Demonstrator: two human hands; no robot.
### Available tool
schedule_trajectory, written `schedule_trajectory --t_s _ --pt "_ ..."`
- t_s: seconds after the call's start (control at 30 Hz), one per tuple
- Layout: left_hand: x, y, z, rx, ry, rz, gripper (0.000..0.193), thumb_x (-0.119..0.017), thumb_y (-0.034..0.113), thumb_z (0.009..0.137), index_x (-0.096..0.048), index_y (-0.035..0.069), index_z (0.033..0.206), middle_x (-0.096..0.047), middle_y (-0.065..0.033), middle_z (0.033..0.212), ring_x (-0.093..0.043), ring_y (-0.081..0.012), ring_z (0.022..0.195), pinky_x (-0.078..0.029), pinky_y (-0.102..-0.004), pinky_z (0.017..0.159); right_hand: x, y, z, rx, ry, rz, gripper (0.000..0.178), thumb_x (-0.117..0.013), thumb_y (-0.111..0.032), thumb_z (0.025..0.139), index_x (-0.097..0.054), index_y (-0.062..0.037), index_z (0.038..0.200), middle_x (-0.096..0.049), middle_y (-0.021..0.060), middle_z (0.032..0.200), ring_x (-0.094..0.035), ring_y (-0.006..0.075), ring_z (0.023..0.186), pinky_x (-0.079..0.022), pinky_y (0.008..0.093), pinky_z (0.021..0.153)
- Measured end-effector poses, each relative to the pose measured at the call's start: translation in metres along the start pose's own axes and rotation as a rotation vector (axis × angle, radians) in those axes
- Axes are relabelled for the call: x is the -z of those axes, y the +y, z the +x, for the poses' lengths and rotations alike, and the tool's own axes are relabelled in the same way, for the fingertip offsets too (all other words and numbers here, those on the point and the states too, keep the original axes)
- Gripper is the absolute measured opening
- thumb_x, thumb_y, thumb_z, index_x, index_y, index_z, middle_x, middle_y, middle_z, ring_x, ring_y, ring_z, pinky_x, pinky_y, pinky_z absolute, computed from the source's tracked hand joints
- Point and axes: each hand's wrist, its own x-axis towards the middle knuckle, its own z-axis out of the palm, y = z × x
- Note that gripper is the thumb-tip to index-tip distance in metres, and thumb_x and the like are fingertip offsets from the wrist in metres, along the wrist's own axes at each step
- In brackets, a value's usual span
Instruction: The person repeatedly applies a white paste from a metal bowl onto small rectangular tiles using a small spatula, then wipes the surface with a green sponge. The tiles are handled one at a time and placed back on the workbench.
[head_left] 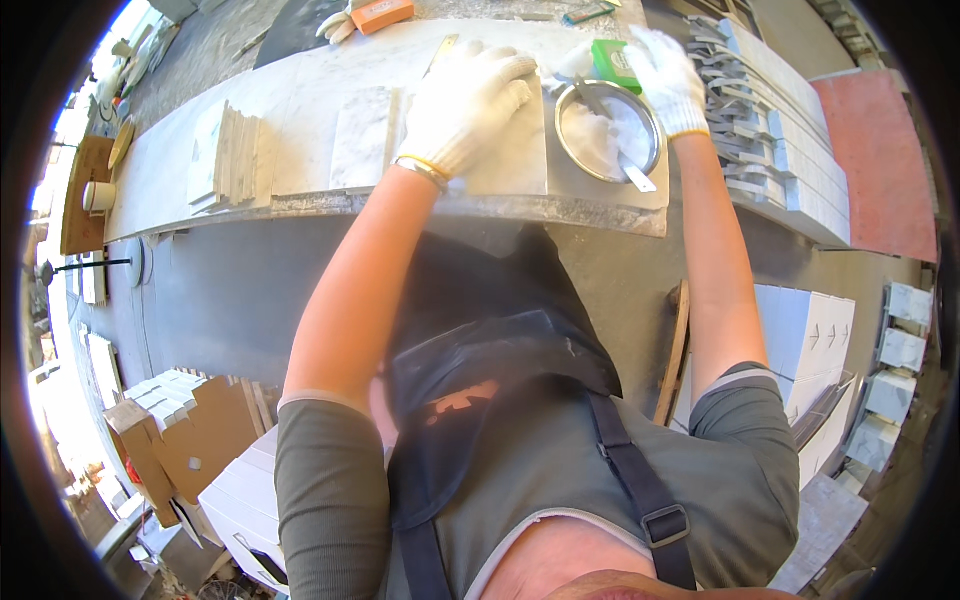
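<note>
Here, white-gloved left hand (470,105) over pale, flat stone tile (518,160); white-gloved right hand (672,82) beside green rectangular box (614,66).
Cannot tell either grip; tile probably stiff, brittle: hold opposite edges.

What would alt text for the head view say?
A gloved left hand covers part of a pale slab on a workbench; the gloved right hand is beside a green box and a metal bowl of white material.
</note>
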Motion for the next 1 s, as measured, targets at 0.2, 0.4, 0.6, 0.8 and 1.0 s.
schedule_trajectory --t_s 0.2,0.4,0.6,0.8,1.0 --pt "-0.004 -0.003 0.001 -0.126 0.071 -0.011 0.033 -0.062 0.028 0.099 -0.070 0.014 0.127 -0.065 -0.0096 0.137 -0.051 -0.0383 0.134 -0.041 -0.0447 0.114 0.054 -0.080 -0.096 0.315 -0.112 0.642 0.050 -0.067 0.002 0.094 -0.066 -0.0090 0.143 -0.076 0.0105 0.117 -0.070 0.0222 0.103 -0.055 0.0345 0.095" --pt "-0.004 -0.004 0.001 -0.036 0.005 -0.101 0.037 -0.061 0.028 0.102 -0.069 0.011 0.134 -0.063 -0.0127 0.144 -0.049 -0.0355 0.143 -0.038 -0.0420 0.119 0.021 -0.120 -0.149 0.241 -0.178 0.659 0.056 -0.061 -0.005 0.095 -0.062 -0.0187 0.149 -0.066 0.0112 0.082 -0.066 0.0303 0.073 -0.055 0.0414 0.070" --pt "-0.006 -0.004 0.003 0.013 -0.010 -0.206 0.035 -0.061 0.023 0.102 -0.069 0.006 0.132 -0.063 -0.0151 0.142 -0.053 -0.0330 0.138 -0.039 -0.0383 0.118 0.026 -0.122 -0.193 0.209 -0.156 0.941 0.051 -0.063 -0.008 0.100 -0.058 -0.0144 0.151 -0.074 0.0130 0.098 -0.070 0.0262 0.084 -0.058 0.0347 0.080" --pt "-0.005 0.005 0.005 -0.007 0.051 -0.189 0.030 -0.064 0.019 0.097 -0.072 0.006 0.122 -0.069 -0.0158 0.130 -0.060 -0.0379 0.123 -0.046 -0.0424 0.109 0.041 -0.127 -0.189 -0.513 -0.353 1.623 0.059 -0.064 -0.003 0.101 -0.048 -0.0076 0.158 -0.064 0.0051 0.139 -0.062 0.0095 0.102 -0.052 0.0250 0.088" --pt "0.000 0.007 0.006 0.059 -0.085 -0.154 0.037 -0.059 0.023 0.105 -0.066 0.006 0.136 -0.064 -0.0100 0.143 -0.058 -0.0247 0.134 -0.040 -0.0326 0.115 0.029 -0.141 -0.199 -0.400 -0.382 1.558 0.062 -0.067 -0.001 0.099 -0.048 -0.0069 0.158 -0.065 0.0026 0.138 -0.062 0.0086 0.110 -0.051 0.0258 0.098"
